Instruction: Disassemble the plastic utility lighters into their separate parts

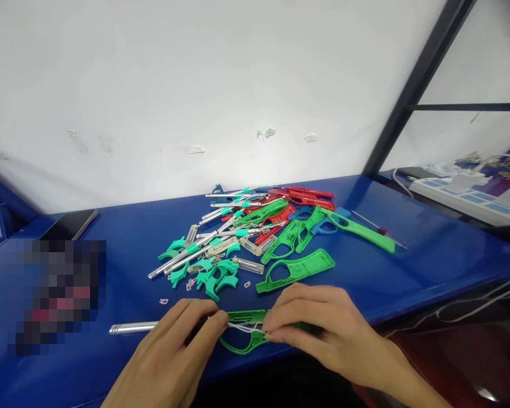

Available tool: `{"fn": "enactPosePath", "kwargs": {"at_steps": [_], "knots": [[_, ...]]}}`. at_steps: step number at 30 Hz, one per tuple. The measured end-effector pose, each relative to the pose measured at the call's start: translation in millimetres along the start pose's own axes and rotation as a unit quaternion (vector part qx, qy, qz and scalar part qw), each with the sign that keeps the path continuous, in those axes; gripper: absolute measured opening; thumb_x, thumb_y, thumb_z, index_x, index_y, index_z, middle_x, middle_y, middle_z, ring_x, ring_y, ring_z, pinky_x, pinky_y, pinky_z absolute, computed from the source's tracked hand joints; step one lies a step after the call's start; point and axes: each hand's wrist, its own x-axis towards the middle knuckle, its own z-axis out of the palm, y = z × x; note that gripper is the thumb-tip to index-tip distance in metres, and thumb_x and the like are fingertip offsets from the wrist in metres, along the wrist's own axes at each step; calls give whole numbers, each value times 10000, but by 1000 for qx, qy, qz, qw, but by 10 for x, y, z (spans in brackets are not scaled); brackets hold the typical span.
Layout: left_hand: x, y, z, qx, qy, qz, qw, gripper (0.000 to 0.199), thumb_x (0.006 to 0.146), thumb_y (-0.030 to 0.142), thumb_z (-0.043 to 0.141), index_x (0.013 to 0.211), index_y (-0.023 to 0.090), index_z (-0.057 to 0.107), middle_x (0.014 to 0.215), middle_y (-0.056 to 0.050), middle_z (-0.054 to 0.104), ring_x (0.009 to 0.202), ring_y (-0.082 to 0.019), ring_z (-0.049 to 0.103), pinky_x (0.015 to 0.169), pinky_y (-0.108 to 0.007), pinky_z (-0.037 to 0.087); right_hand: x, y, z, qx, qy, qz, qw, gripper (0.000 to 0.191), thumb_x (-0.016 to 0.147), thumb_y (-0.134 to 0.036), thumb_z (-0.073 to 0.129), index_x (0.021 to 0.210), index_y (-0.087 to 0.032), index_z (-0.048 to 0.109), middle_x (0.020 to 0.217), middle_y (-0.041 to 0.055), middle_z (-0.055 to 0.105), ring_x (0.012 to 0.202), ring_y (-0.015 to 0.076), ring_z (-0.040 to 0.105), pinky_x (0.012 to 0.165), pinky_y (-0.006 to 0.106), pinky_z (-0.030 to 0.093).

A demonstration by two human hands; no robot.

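Note:
A green half shell of a long-nosed lighter (245, 317) lies in front of me at the table's near edge, open side up. My left hand (178, 334) is closed on its front end, where a silver metal tube (131, 328) sticks out to the left. Thin white wires (244, 327) run through the shell between my hands. Over the handle end, my right hand (318, 320) is closed, with thumb and fingertips pinched together at the wires; what lies under the fingers is hidden. Just beyond sits another green half shell (300, 269).
Behind my hands is a pile of teal triggers (216, 277), clear fuel tanks (249, 265), metal tubes and red shells (308, 197). A screwdriver (382, 230) lies at the right, a phone (70, 224) at the left. A power strip (471, 198) stands beyond the black frame post.

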Motion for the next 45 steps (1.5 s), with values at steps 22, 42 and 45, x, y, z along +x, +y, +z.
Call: {"fn": "enactPosePath", "kwargs": {"at_steps": [22,42,45], "knots": [[-21,16,7,-14,-10,-11,1000,490,943,-2,430,1289,254,664,1155,-25,715,1042,-170,686,941,-256,573,-20,31,24,-46,-28,-15,998,102,977,-217,816,1071,-202,781,926,9,818,847,167,732,838,308,536],[-51,5,39,8,-8,5,1000,441,1037,53,401,1322,243,679,1172,-27,705,1078,-188,635,992,-285,524,-24,46,74,-111,23,-79,990,57,1020,-197,758,1074,-177,764,899,-14,813,795,139,723,838,293,542],[-48,8,39,4,-15,5,1000,435,1041,59,404,1333,242,669,1175,-29,702,1080,-188,635,983,-282,530,-22,46,85,-123,31,-87,988,49,1020,-182,756,1065,-166,765,898,-8,812,793,143,725,824,296,545]]}}
